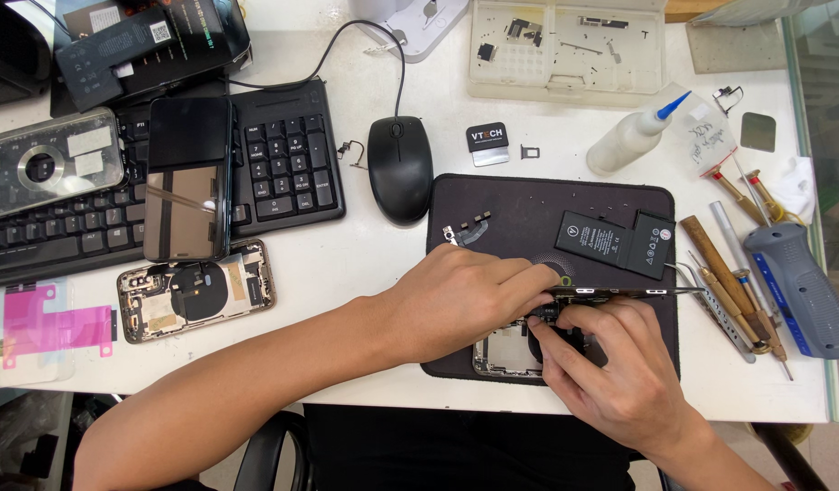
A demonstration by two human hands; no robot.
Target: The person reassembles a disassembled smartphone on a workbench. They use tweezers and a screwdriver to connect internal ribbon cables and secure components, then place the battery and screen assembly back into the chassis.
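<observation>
An opened phone with its back removed [509,350] was laid on the near part of a dark rectangular work mat [529,205], under the left hand [460,295] and the right hand [615,364], which were met above it. An L-shaped black phone battery [617,241] was placed on the mat behind the hands. A black computer mouse [399,168] was set left of the mat, a black keyboard [283,164] further left. Hand tools with wooden handles [724,273] were laid right of the mat.

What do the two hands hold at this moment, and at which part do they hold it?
Both hands grip an opened phone on the dark mat: the left hand and the right hand pinch its raised screen panel near the left end.
</observation>
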